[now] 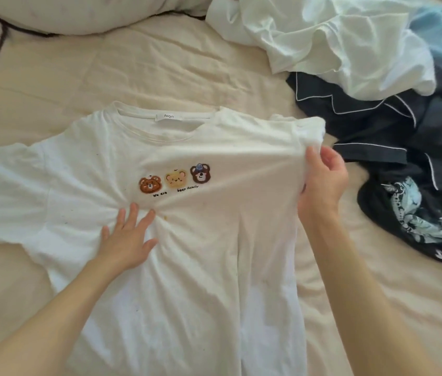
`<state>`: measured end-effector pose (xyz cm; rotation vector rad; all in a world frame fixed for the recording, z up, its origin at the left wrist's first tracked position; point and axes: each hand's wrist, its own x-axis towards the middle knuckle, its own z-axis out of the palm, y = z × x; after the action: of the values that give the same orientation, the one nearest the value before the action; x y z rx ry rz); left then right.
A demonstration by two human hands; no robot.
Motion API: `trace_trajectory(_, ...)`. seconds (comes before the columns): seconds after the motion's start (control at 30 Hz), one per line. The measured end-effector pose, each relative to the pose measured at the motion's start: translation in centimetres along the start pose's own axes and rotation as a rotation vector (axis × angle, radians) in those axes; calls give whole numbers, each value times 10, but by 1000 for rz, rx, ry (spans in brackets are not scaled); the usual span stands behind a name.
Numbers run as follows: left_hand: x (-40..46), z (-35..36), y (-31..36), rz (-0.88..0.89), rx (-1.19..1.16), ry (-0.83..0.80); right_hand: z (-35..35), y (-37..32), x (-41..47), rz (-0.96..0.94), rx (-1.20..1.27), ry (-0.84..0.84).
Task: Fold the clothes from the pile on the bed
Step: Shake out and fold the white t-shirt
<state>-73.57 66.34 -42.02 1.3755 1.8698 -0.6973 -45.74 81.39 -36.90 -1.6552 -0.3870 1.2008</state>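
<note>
Clothes for folding sit in two places on the bed [160,66]: one white T-shirt [187,267] spread face up in the middle, and the unsorted pile [377,90] at the far right.

At the far left, the shirt's left sleeve [5,185] lies flat and spread on the cream bedding. Next comes the left hand [127,240], palm down with fingers straight and splayed, pressing the chest of the shirt just below the three-bear print [175,177]; creases fan out from under it, so it is pinning the cloth, not holding it. Further right, the right hand [323,183] has its grip closed on the shirt's right sleeve edge, fingers curled around a bunched fold of fabric and lifting it off the bed. Beyond that hand lies the pile: a white garment on top, dark navy piped pyjama pieces [377,126] beneath, and a dark floral-print item [418,221] nearest.

The shirt looks like thin, soft cotton: light, limp, and quick to wrinkle or slide on the sheet. It should not hold a shape by itself, so one flat hand as an anchor makes sense while the other draws the side across. Seams are probably the best places to take hold, at the shoulder, sleeve hem and bottom hem, since pulling mid-panel only bunches it.
</note>
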Motion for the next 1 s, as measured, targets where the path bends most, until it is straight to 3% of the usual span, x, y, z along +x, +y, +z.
trace_trajectory(0.07, 0, -1, 2, -5, 4, -12, -10, 8, -12, -45, -107, -7)
trace_trajectory(0.2, 3, -6, 1, 1, 23, -55, -22, 18, 13, 628, 238, -19)
trace_trajectory(0.27, 5, -8, -1, 10, 12, -70, -24, 13, 33, 870, 487, -43)
trace_trajectory(0.37, 6, -9, -1, 8, -11, -62, -25, 2, 46, 935, 665, -123)
trace_trajectory(0.4, 5, -8, 1, -1, -22, -50, -28, -5, 40, 949, 611, -170)
trace_trajectory(0.43, 4, -8, 4, -14, -36, -35, -33, -4, 39, 866, 457, -321)
trace_trajectory(0.5, 3, -7, 10, -43, -60, -8, -33, -10, 44, 643, 321, -417)
trace_trajectory(0.53, 2, -6, 13, -55, -64, 2, -30, -16, 44, 450, 279, -346)
trace_trajectory(0.57, 1, -4, 15, -64, -62, 14, -28, -21, 48, 294, 277, -159)
trace_trajectory(0.63, -1, 0, 17, -74, -52, 41, -26, -37, 50, -41, 66, 92)
trace_trajectory(0.73, -1, 5, 16, -79, -42, 69, -47, -37, 50, -480, -248, 163)
trace_trajectory(0.8, -1, 8, 15, -84, -36, 81, -60, -25, 58, -402, -360, 207)
trace_trajectory(0.9, -1, 13, 15, -98, -23, 113, -78, -3, 68, 61, -393, 270)
trace_trajectory(1.0, -1, 19, 17, -112, -24, 146, -86, 7, 65, 167, -403, 232)
